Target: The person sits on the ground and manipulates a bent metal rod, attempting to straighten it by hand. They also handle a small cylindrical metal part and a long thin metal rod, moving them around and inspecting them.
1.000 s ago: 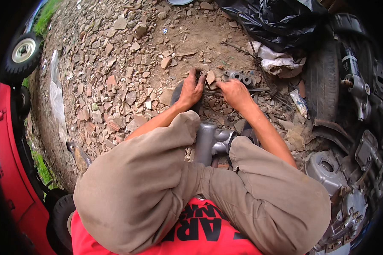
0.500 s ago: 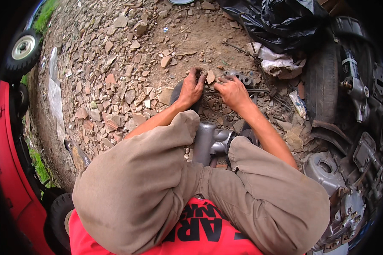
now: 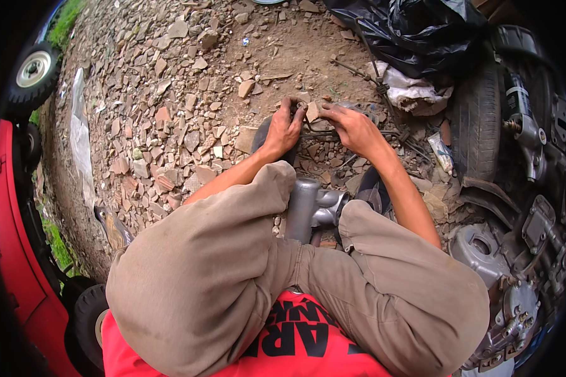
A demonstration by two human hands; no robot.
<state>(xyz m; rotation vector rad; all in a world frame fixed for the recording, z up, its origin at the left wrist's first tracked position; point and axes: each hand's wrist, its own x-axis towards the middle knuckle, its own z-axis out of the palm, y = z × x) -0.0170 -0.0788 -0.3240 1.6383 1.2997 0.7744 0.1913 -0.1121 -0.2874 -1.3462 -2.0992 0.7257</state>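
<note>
Above the stony ground, my left hand is closed, its dirty fingertips pinched around something small and dark. My right hand is beside it with bent fingers pressed together; anything in them is too small to make out. A thin dark rod runs from near my left fingers, under my right hand, toward the right. A pale stone chip shows in the gap between the hands. Behind my right fingers, a grey metal part is mostly hidden. A grey metal casting with a cylindrical body stands between my legs.
Broken tile and stones spread to the left. At right are a black plastic bag, a white sack, a worn tyre, a small tube and metal engine parts. A red vehicle stands far left.
My right hand has shifted slightly to the right, its fingertips rising away from my left hand and covering more of the grey metal part. My left hand is nearly still.
</note>
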